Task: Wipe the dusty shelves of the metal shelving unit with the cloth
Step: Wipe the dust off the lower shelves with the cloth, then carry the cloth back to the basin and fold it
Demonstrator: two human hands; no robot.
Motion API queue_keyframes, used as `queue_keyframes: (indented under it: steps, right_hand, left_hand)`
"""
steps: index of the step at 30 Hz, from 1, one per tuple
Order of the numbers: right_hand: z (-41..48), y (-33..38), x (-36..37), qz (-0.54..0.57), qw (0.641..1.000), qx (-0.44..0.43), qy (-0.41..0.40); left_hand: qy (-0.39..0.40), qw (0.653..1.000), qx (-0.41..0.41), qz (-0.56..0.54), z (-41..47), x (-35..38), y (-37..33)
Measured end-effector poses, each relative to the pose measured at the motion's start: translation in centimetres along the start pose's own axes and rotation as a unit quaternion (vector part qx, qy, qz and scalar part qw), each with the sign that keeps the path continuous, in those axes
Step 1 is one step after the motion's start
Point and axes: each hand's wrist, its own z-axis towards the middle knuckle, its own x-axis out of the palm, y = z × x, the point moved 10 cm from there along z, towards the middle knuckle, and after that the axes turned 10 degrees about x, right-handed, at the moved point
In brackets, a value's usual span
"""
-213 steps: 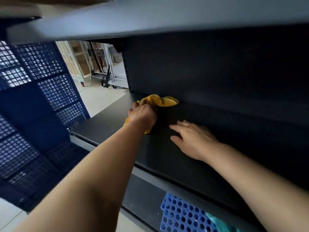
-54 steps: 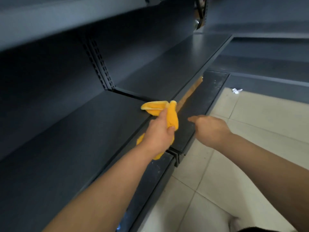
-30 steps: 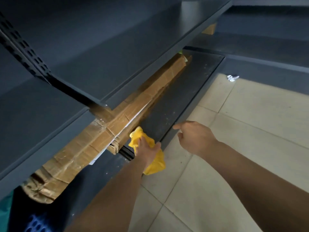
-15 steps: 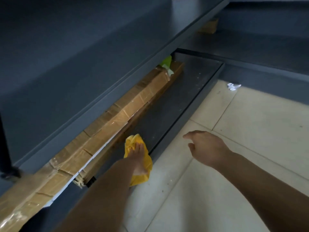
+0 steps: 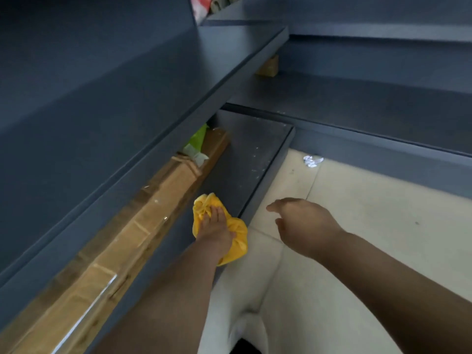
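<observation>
A bunched yellow cloth [image 5: 236, 238] lies on the dark bottom shelf [image 5: 251, 159] of the metal shelving unit, near the shelf's front edge. My left hand [image 5: 214, 232] presses down on the cloth, fingers gripping it. The bottom shelf shows pale specks of dust further along. My right hand [image 5: 304, 223] hovers over the floor to the right of the shelf edge, fingers loosely apart and holding nothing. A wide dark shelf [image 5: 107, 103] overhangs above on the left.
A long taped cardboard box [image 5: 132, 241] lies along the back of the bottom shelf, with green and white packaging [image 5: 196, 143] at its far end. A crumpled scrap of paper [image 5: 312, 160] sits on the tiled floor [image 5: 370, 221]. Another shelving run [image 5: 370, 103] crosses at the right.
My left hand carried the cloth from the upper shelf down to the bottom shelf and now presses it there. My view dropped lower. The right hand stayed free beside it.
</observation>
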Motion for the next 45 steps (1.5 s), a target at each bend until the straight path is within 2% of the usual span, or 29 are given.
queue_keyframes:
  steps: [12, 18, 20, 22, 25, 26, 28, 30, 35, 39, 43, 45]
  right_hand:
    - [15.0, -7.2, -5.4, 0.004, 0.997, 0.077, 0.027]
    - [21.2, -12.4, -6.4, -0.023, 0.997, 0.076, 0.013]
    - [23.0, -14.4, -7.3, -0.025, 0.997, 0.075, 0.002]
    - [24.1, -15.9, -8.1, -0.021, 0.997, 0.072, -0.006]
    - [23.4, -17.6, -8.1, -0.005, 0.997, 0.079, 0.023]
    - [22.8, -18.1, -8.2, 0.003, 0.996, 0.084, 0.035]
    - [21.3, -18.6, -8.7, 0.01, 0.994, 0.091, 0.057]
    - [19.5, -18.5, -9.8, 0.007, 0.993, 0.092, 0.073]
    - [14.8, -17.0, -14.3, 0.001, 0.991, 0.088, 0.105]
    - [11.2, -16.1, -19.0, -0.004, 0.988, 0.104, 0.117]
    - [8.1, -14.9, -25.1, -0.002, 0.988, 0.115, 0.106]
    - [6.5, -14.1, -28.1, 0.002, 0.988, 0.117, 0.097]
  left_hand:
    - [-0.01, 1.0, 0.025, 0.004, 19.4, -9.5, -9.4]
    - [-0.069, 0.996, 0.063, 0.003, 28.3, -14.3, -14.3]
    - [-0.097, 0.992, 0.074, -0.017, 30.4, -15.6, -15.7]
    - [-0.118, 0.982, 0.108, -0.104, 31.5, -16.8, -17.6]
    - [-0.157, 0.936, 0.152, -0.275, 30.2, -18.2, -20.2]
    - [-0.165, 0.932, 0.148, -0.288, 29.1, -18.7, -20.9]
    - [-0.116, 0.942, 0.137, -0.284, 26.5, -17.2, -22.4]
    - [-0.074, 0.935, 0.11, -0.33, 23.3, -15.8, -23.2]
    - [-0.028, 0.872, -0.009, -0.489, 14.5, -16.4, -22.5]
    - [-0.045, 0.847, -0.056, -0.527, 8.6, -20.8, -21.7]
    - [-0.027, 0.856, -0.07, -0.512, 4.1, -24.8, -21.6]
    - [-0.026, 0.845, -0.079, -0.529, 1.3, -27.9, -22.2]
